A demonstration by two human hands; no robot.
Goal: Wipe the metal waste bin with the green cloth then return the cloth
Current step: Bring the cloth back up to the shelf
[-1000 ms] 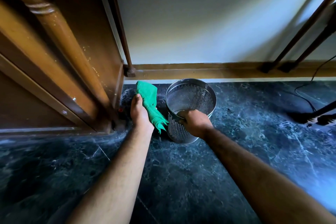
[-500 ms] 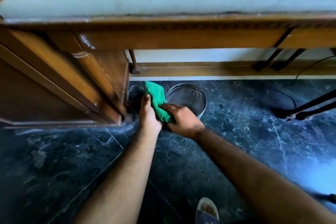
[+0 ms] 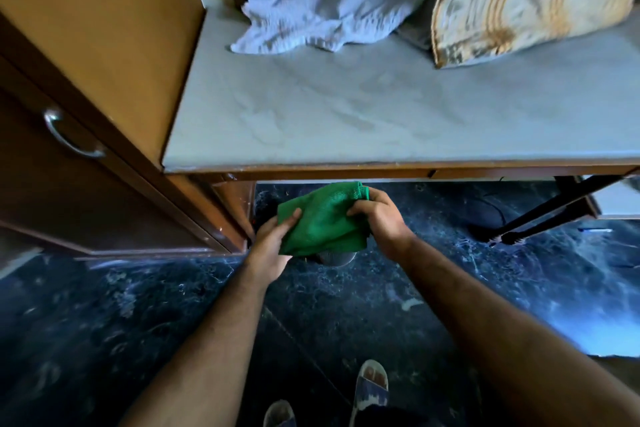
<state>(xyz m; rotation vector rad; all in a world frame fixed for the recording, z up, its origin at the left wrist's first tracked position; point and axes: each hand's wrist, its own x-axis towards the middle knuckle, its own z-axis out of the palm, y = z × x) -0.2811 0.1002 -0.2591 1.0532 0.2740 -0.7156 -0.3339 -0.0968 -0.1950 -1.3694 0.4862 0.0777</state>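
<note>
Only 1 view: head cam, worn high, looking fwd and steeply down. Both forearms run in from the bottom edge to the hands mid-frame. Grey-topped bench point(image 3: 398, 114) fills the upper half, wooden cabinet point(image 3: 86, 45) at left, dark marble floor point(image 3: 121, 322) below, 2 sandalled feet point(image 3: 372, 380) at the bottom edge. Wide-angle lens bends the edges; upper right is blurred.

Bare forearms point(image 3: 207, 340), no sleeves; feet in what look like pale, patterned open-toed sandals point(image 3: 372, 383).
</note>
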